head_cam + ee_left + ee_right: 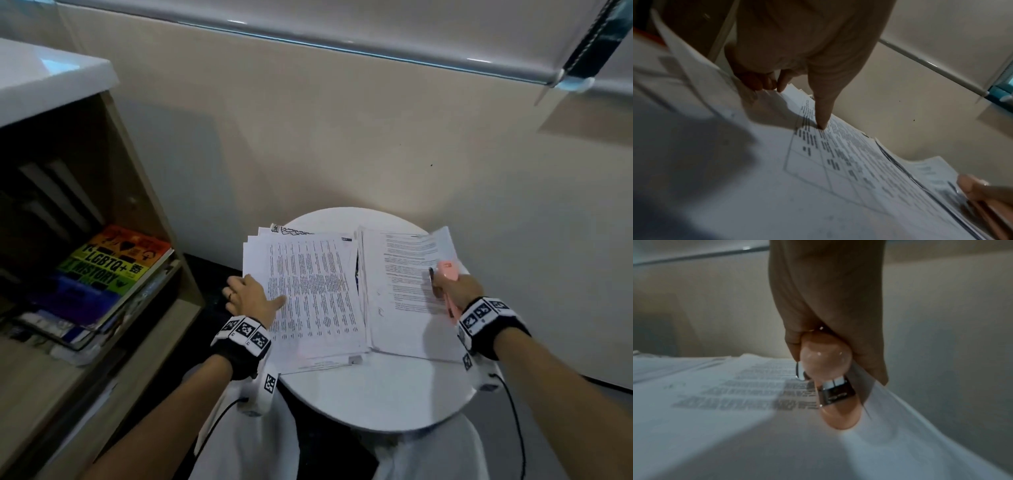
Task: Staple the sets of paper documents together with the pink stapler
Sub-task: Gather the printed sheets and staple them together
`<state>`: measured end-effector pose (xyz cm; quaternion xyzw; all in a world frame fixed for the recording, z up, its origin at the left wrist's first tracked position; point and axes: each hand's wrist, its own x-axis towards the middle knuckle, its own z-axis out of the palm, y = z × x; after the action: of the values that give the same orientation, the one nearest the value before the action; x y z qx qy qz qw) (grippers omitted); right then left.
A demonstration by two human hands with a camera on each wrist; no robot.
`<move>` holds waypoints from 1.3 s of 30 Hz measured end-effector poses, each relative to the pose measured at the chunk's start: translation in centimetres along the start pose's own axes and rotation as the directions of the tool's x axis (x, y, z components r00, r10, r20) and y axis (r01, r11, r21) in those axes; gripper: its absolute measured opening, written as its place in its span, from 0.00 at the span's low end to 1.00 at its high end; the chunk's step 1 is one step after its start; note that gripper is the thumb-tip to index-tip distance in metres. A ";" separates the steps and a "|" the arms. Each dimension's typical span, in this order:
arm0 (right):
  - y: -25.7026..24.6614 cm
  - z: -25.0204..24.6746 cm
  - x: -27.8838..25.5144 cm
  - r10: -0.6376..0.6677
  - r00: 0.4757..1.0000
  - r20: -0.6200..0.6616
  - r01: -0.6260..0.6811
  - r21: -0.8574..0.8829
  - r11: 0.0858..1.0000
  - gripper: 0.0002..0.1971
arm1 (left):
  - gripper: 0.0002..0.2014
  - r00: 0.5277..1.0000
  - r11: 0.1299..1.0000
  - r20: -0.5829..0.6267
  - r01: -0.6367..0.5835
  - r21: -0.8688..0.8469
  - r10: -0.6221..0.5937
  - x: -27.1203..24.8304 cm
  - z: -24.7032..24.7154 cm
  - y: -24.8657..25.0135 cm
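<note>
Nearest the person, at about five o'clock on the round white table (376,404), the right hand (455,286) is wrapping its fingers around the pink stapler (448,274), holding it over the right-hand stack of papers (404,308). The right wrist view is showing the stapler's rounded rear end and metal hinge pointing back at the camera, with its base close above the sheet or touching it; the blur is hiding which. Whether any sheets are sitting between its jaws cannot be told.

At about eight o'clock, the left hand (248,294) is gripping the left-hand stack of papers (308,294) at its left edge: the thumb is lying on the printed table, and the left wrist view is showing the fingers (764,82) curling under the fanned sheets.

Judging from this, a set is being readied for stapling. To do it well, the person should be squaring the fanned edges first, since the left stack is lying visibly staggered, then sliding one corner fully into the stapler's mouth and pressing firmly while the other hand is pinning the sheets.

Farther off, at ten o'clock beyond the table, a wooden shelf unit (144,192) is holding a rainbow-covered book (113,263).
</note>
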<state>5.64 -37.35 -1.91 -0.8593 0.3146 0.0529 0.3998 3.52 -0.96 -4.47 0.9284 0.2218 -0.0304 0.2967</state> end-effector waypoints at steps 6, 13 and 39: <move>-0.3 1.4 -2.6 -0.254 0.944 -0.212 0.175 -0.331 0.927 0.24 | 0.42 0.999 0.999 -0.004 0.051 -0.017 -0.051 0.3 -0.5 0.5; 0.5 2.9 -8.8 0.000 0.965 0.260 -0.034 0.126 0.991 0.15 | 0.46 0.978 0.978 0.094 0.194 -0.079 -0.187 0.6 -1.7 1.8; 1.2 3.6 -8.9 0.084 0.969 0.233 -0.168 0.366 0.915 0.10 | 0.17 0.884 0.439 -0.238 -0.414 -0.798 0.401 -5.1 -6.5 -1.2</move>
<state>-1.56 -30.93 -2.11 -0.7317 0.3293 0.1078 0.5870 -2.02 1.59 1.21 0.7008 -0.0186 0.1563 0.6957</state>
